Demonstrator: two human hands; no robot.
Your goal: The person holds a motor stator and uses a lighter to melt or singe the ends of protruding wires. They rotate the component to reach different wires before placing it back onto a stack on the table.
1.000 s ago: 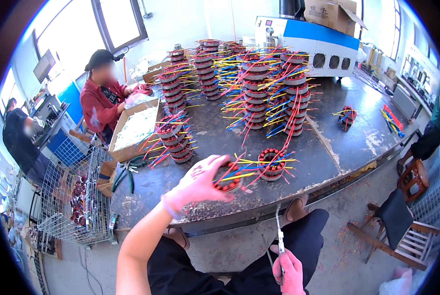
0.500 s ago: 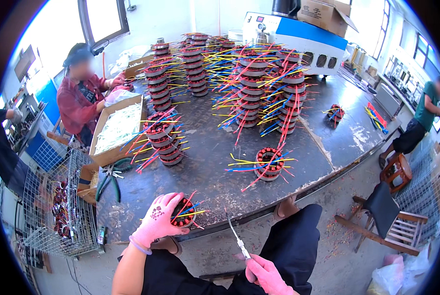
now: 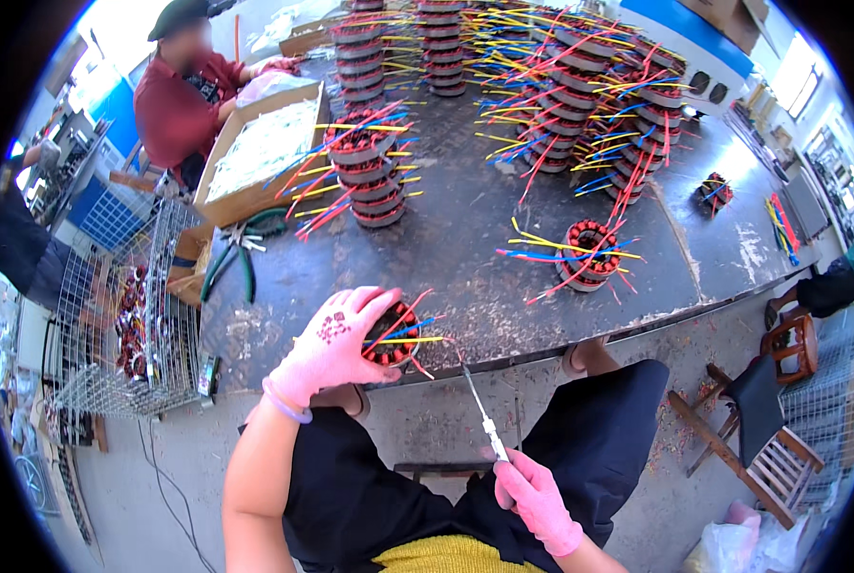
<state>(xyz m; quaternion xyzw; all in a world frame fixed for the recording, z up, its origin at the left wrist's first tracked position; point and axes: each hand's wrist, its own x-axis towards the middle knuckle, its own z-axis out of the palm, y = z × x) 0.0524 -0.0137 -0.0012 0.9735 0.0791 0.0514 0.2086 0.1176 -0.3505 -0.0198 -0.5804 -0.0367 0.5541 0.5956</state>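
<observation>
At the table's near edge my left hand [image 3: 339, 339], in a pink glove, is closed round a motor stator [image 3: 394, 334]. Red coils ring the stator's opening, and red, blue and yellow leads stick out to its right. My right hand [image 3: 539, 498], also gloved in pink, grips a slim hand tool [image 3: 487, 425] with a pale collar and a long thin metal shaft. The shaft slants up to the left, its tip close to the stator's leads; whether they touch I cannot tell. Another wired stator stack [image 3: 589, 256] stands on the table farther right.
Tall stator stacks [image 3: 561, 115] fill the table's far side, with a shorter stack [image 3: 365, 172] nearer. Green-handled pliers [image 3: 248, 277] lie beside a cardboard box [image 3: 202, 196] of white pieces. A wire basket [image 3: 126, 334] stands left; a co-worker [image 3: 183, 95] sits beyond. A chair [image 3: 757, 411] is right.
The view has shifted, so the table appears higher and farther right. My left hand still holds the stator; my right hand still grips the tool, its tip now nearer the leads.
</observation>
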